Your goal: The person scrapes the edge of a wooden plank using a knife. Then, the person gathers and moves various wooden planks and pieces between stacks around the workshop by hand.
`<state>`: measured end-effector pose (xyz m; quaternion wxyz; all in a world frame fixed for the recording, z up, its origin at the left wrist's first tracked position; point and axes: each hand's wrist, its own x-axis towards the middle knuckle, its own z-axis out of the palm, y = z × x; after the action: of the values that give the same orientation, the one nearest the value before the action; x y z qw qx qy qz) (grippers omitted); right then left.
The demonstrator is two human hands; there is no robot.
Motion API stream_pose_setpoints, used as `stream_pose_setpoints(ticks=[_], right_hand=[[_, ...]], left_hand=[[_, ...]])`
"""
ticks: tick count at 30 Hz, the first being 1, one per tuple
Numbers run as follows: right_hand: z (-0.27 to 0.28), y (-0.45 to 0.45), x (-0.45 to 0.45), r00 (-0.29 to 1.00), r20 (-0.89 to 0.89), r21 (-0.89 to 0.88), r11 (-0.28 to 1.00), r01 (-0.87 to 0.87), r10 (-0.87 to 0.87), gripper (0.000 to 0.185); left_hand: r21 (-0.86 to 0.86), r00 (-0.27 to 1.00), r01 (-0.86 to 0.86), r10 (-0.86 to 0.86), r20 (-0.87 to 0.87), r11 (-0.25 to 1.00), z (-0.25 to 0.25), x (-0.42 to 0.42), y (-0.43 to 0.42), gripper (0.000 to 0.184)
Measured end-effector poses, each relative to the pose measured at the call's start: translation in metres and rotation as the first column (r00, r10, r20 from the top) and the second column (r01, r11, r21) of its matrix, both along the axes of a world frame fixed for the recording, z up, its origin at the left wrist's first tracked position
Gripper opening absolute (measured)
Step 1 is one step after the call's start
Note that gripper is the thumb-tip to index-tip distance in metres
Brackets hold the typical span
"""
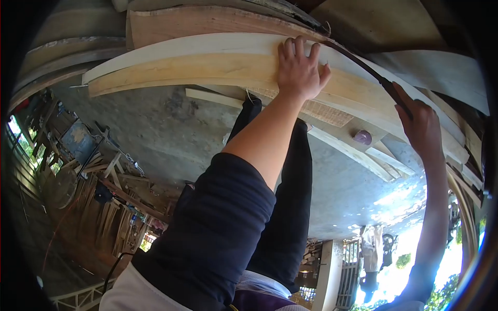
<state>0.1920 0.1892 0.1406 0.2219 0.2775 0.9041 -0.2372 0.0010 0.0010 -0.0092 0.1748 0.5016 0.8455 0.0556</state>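
Observation:
A long curved wooden plank (207,66), pale on its upper edge face and yellower below, stretches across the top of the view. My left hand (301,70) rests palm-down on it with the fingers spread over its far edge and the thumb out to the right. At the right, my right hand (421,122) is closed round the handle of a long, narrow dark blade (360,63). The blade slants up and left, its far end near the plank's far edge, close to my left fingertips. Whether it touches the wood I cannot tell.
Behind the plank lie more curved boards, a reddish-brown one (176,22) among them. Below are a woven panel (328,113), a round purplish object (362,137) and wood strips (358,150) on the concrete floor (161,124). Stacked timber (122,220) stands at left.

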Motion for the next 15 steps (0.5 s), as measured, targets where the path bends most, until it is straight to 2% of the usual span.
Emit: stream_pose_setpoints(ticks=[2, 3, 9, 15], right_hand=[[-0.002, -0.006, 0.006, 1.0, -0.004, 0.0, 1.0, 0.024, -0.024, 0.047], [-0.004, -0.01, 0.01, 0.998, -0.062, 0.023, 1.0, 0.012, -0.01, 0.046], [0.0, -0.003, 0.007, 0.998, 0.011, 0.053, 0.997, 0.06, -0.06, 0.049], [-0.027, 0.016, 0.014, 0.991, -0.084, 0.031, 0.994, -0.104, 0.106, 0.05]], left_hand=[[-0.017, 1.0, -0.004, 0.003, -0.008, 1.0, 0.002, -0.002, -0.002, 0.052], [-0.016, 1.0, -0.001, 0.001, -0.006, 1.0, 0.002, -0.001, 0.0, 0.052], [-0.064, 1.0, 0.006, -0.007, -0.002, 0.998, 0.003, -0.002, 0.001, 0.054], [-0.074, 1.0, 0.001, -0.001, 0.0, 0.997, 0.004, -0.002, 0.0, 0.055]])
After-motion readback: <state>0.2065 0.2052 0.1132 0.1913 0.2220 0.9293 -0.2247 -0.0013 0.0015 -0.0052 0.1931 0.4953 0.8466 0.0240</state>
